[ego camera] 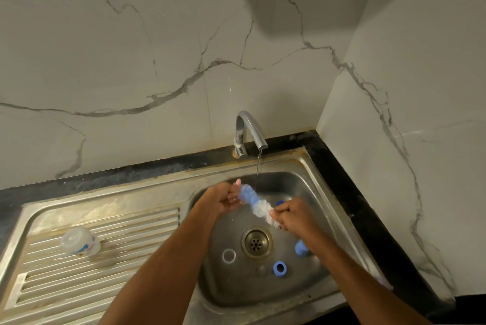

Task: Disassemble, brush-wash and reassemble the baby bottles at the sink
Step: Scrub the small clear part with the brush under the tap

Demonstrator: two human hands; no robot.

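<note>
- Left hand [228, 199] pinches the bottle brush [259, 205] head; right hand [292, 215] grips its lower end.
- Faucet [249, 131], at 12 o'clock, runs water.
- Blue ring [279, 268] at 6 o'clock in sink [310, 166].

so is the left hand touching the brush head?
Touching. The head view shows the left hand with its fingers curled round the far end of the brush, no gap; the right hand grips the near end.

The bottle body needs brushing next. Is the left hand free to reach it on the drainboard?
Probably not yet: the left hand grips the tip of the brush. The way to the bottle on the drainboard looks unobstructed otherwise.
</note>
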